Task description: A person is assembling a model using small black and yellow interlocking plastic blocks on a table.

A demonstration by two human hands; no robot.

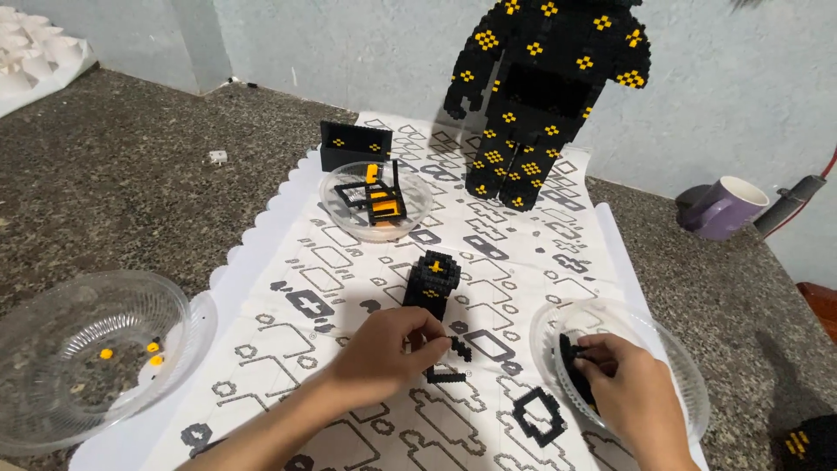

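Left hand (384, 349) curled, fingertips pinching small black brick (433, 342) on paper sheet (349, 262). Right hand (623, 384) closed on black pieces (568, 353) inside clear bowl (680, 349).

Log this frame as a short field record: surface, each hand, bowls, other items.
surface: speckled stone counter with a printed instruction sheet
left hand: left hand pinching small black brick pieces on the sheet, beside a small black block assembly
right hand: right hand reaching into a clear bowl of black bricks
other bowls: clear bowl with orange bits; bowl of black and orange parts
background: tall black and yellow block figure; purple mug
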